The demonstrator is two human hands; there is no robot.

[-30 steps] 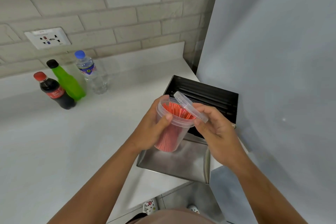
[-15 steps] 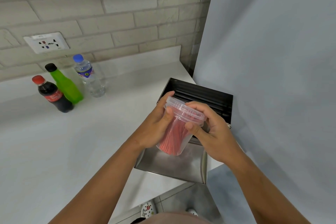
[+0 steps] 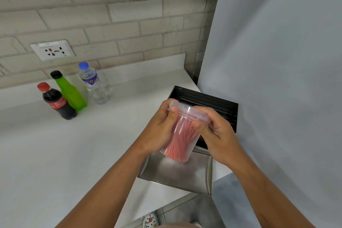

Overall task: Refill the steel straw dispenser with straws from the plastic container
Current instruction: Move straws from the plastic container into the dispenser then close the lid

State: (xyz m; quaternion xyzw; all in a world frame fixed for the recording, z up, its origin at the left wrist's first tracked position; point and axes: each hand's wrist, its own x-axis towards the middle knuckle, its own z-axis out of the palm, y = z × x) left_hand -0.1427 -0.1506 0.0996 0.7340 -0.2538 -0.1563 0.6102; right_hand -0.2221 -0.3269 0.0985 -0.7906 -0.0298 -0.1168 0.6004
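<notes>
Nearest the camera, two bare forearms reach in over the white counter. The left hand and the right hand are both clamped around a clear plastic container packed with red straws. The container is held tilted above the steel straw dispenser, its lid on the rim and thumbs pressing at the lid's edge. The dispenser lies open at the counter's right edge, with a shiny tray in front and a dark slotted interior behind the hands.

Farther back on the left stand three bottles in a cluster: a dark cola bottle with a red cap and red label, its writing unreadable; a green bottle with a black cap; and a clear water bottle with a blue cap and a blue label too blurred to read.

Behind them, a white wall socket is set in the pale brick wall.
</notes>
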